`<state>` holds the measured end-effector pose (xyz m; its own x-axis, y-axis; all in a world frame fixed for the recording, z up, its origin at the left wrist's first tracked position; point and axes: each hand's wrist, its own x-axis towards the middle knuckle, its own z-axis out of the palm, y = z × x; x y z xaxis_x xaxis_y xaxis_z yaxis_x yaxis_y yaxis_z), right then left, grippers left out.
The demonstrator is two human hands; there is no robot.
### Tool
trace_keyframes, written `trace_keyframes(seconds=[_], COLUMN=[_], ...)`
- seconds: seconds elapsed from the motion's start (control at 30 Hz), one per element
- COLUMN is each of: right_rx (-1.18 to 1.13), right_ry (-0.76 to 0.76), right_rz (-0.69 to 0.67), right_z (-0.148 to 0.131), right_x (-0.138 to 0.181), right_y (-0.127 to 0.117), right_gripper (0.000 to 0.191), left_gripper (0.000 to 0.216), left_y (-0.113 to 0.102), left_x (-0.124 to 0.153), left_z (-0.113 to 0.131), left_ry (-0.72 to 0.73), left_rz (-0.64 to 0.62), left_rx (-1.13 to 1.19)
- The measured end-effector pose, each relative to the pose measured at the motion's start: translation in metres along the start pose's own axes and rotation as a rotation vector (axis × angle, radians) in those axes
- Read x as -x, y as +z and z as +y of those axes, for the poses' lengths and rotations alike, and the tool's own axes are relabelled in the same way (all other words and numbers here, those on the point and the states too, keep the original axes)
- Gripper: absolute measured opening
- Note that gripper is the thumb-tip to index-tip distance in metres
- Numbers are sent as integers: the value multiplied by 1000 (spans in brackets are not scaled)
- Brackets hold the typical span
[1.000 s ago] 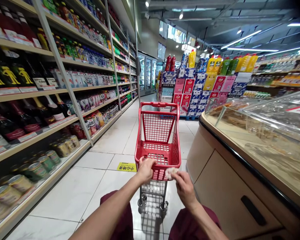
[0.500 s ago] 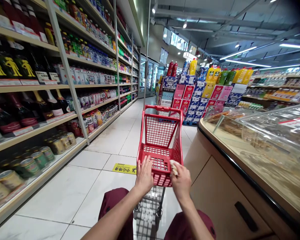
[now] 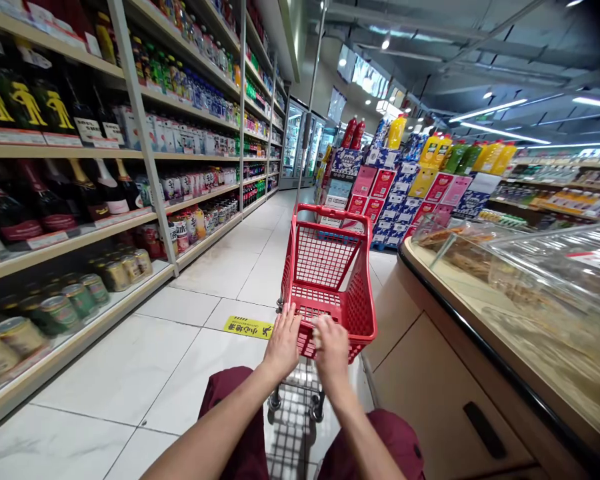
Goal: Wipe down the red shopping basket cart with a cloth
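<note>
In front of my knees stands a red plastic shopping cart with grid walls and an empty basket. My left hand lies on the left part of its near rim, fingers stretched forward over the edge; the thumb is hidden. My right hand is at the middle of the same rim, its fingers closed round a crumpled off-white cloth. Most of the cloth is covered by the fingers, and motion blurs it slightly.
Shelves of bottles and cans run along the left. A counter with clear covers stands close on the right. Stacked drink boxes rise beyond the cart. A yellow floor sticker lies left of the cart.
My right hand, with the cloth, has moved left along the near rim, closer to my left hand. The cart has swung slightly, its near right corner now further right. My view has shifted a little.
</note>
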<state>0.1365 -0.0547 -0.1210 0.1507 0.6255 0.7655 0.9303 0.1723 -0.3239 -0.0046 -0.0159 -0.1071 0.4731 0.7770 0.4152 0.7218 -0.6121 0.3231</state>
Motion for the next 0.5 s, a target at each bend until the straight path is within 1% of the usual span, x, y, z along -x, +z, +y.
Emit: trace_keyframes(seconds=[0.03,0.07,0.1,0.13,0.2,0.23,0.27,0.3,0.33,0.43,0.5], right_rx=[-6,-7,-4,2,33,65,92,106,107,47,19], right_ry=[-23,-38,-43,-44,-16,20,53,66,61,-18,-53], right_rz=[-19,-25,-25,-24,1,33,62,71,69,20,2], right_z=[-11,-17,-16,-8,20,34,43,47,43,10,-2], right_x=[0,0,0,2,6,8,10,11,12,12,9], right_y=[9,14,15,11,-7,-16,-22,-24,-23,-2,5], right_gripper=[36,36,36,36,36,37,38,38,38,37,37], left_gripper=[57,57,57,58,59,59,59,59,59,60,60], left_y=[0,0,0,-1,0,0,1,3,5,8,8], left_x=[0,0,0,0,1,2,2,3,3,4,4], left_z=[1,2,3,3,4,5,6,7,8,9,8], left_ry=[11,23,37,51,75,80,84,85,83,85,102], left_rz=[-17,-32,-43,-48,-44,-38,-31,-26,-21,-19,-26], left_rx=[0,-3,-7,-7,4,16,28,37,39,8,-32])
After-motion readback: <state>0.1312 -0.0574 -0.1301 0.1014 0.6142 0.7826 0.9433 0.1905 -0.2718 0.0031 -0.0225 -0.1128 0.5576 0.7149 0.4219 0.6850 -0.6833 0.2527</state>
